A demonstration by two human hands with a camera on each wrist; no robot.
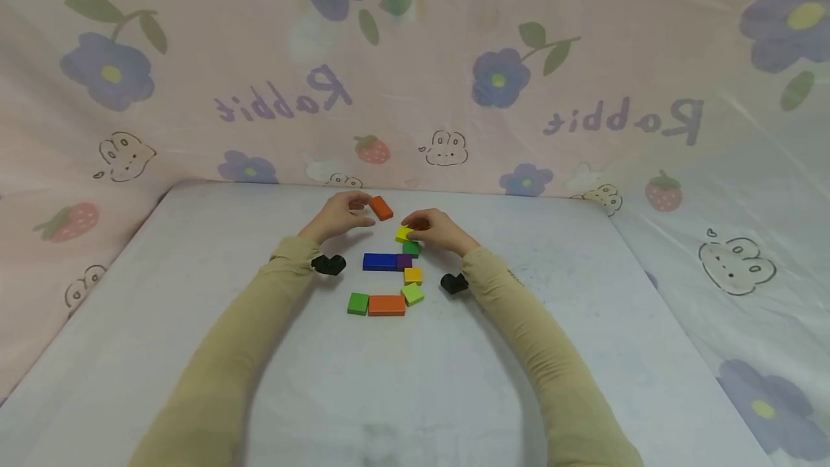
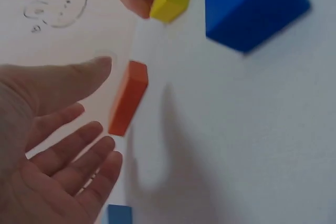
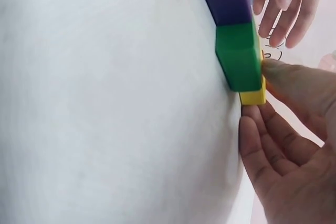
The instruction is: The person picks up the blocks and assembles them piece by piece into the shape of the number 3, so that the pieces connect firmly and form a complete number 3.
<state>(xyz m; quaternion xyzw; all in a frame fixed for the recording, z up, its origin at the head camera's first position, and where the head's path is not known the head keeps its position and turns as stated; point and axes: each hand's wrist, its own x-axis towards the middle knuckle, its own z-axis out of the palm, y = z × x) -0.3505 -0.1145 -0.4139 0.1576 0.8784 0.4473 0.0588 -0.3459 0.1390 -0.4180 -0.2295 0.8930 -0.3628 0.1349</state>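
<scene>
My left hand (image 1: 338, 217) hovers beside an orange block (image 1: 380, 208) at the far side of the table, thumb and fingers spread. In the left wrist view a gap separates that hand from the orange block (image 2: 128, 98). My right hand (image 1: 441, 230) pinches a yellow block (image 1: 403, 234), its thumb at one side and fingertips at the other, as the right wrist view shows. The yellow block touches or nearly touches a green block (image 1: 411, 249). Closer in, a long blue block (image 1: 379, 261) lies against a purple block (image 1: 404, 261).
Nearer lie an orange-yellow block (image 1: 413, 276), a tilted lime block (image 1: 412, 294), another long orange block (image 1: 387, 305) and a green block (image 1: 358, 303). Beyond the left hand, a lighter blue block (image 2: 119, 214) shows partly. A patterned curtain (image 1: 415, 78) hangs behind the white table (image 1: 389, 395).
</scene>
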